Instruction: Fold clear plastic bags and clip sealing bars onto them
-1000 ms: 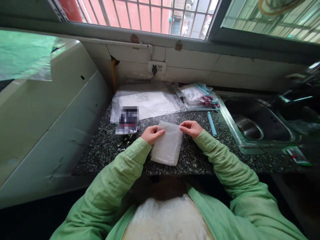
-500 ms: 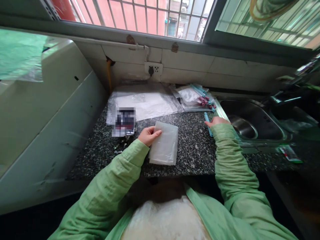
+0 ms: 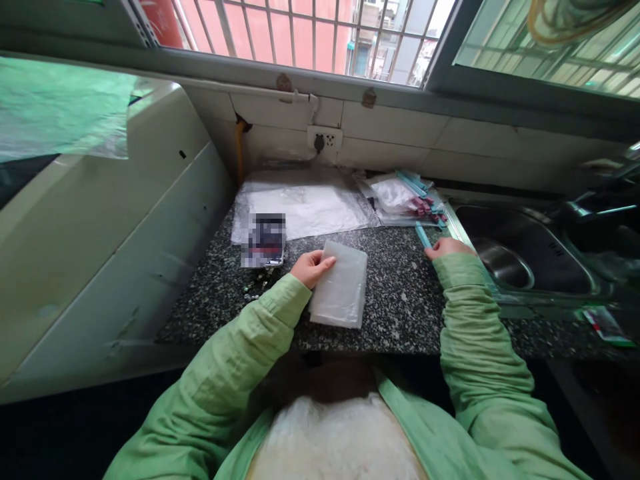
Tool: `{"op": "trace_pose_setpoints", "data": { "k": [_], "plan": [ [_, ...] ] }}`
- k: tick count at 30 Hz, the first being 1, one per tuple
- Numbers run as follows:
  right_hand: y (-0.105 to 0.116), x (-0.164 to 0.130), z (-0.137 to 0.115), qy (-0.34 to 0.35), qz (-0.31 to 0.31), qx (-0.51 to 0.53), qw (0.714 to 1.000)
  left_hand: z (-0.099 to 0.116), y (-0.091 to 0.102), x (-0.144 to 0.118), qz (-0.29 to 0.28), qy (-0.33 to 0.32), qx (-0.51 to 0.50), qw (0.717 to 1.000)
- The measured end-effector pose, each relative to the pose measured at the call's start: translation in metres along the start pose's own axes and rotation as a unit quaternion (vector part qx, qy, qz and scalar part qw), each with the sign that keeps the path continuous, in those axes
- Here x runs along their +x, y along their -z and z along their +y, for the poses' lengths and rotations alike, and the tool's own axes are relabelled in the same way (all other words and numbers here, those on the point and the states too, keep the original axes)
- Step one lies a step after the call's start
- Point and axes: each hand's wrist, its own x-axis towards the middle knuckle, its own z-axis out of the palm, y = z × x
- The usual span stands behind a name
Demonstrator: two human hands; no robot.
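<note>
My left hand [image 3: 311, 268] pinches the upper left edge of a folded, cloudy plastic bag [image 3: 341, 287] just above the counter, thumb on top. To the right, my right hand [image 3: 450, 248] has its fingers closed on a light blue sealing clip [image 3: 423, 235], a narrow strip whose far end sticks out while the rest is hidden by the hand. Behind it lies a clear pouch [image 3: 393, 193] with more blue and dark pink clips [image 3: 425, 205] on it. A large clear plastic bag [image 3: 310, 203] is spread flat at the back.
On the speckled stone counter [image 3: 390, 300], a blurred-out dark packet [image 3: 265, 240] lies left of my left hand. A steel sink [image 3: 520, 220] adjoins on the right, with a small packet [image 3: 607, 325] near its front. A pale appliance side [image 3: 165, 200] borders the left.
The view has swung left, so everything sits further right. My right hand has shifted slightly on the blue clip, and its lower end no longer shows. My left hand keeps the folded bag.
</note>
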Motion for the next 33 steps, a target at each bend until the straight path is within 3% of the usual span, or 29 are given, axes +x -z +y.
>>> {"op": "trace_pose_setpoints", "data": {
  "k": [3,6,12,16,22,33],
  "plan": [
    [0.000,-0.007,-0.007,0.054,0.082,0.077,0.992,0.001,-0.002,0.000,0.002,0.004,-0.008,1.000],
    [0.001,-0.012,-0.020,0.149,0.160,0.160,0.963,0.003,-0.004,0.000,0.007,0.009,-0.021,1.000],
    [0.003,-0.034,-0.060,0.354,0.285,0.272,0.848,0.004,-0.005,0.000,-0.002,0.016,-0.025,1.000],
    [0.006,-0.057,-0.082,0.418,0.297,0.319,0.797,0.004,-0.005,0.001,0.007,0.028,-0.027,0.999],
    [-0.004,-0.073,-0.099,0.470,0.280,0.314,0.776,0.002,-0.006,0.002,-0.003,0.032,-0.022,0.999],
    [-0.022,-0.075,-0.103,0.487,0.250,0.311,0.777,0.004,-0.006,0.002,-0.015,0.034,0.022,0.999]
  ]
}}
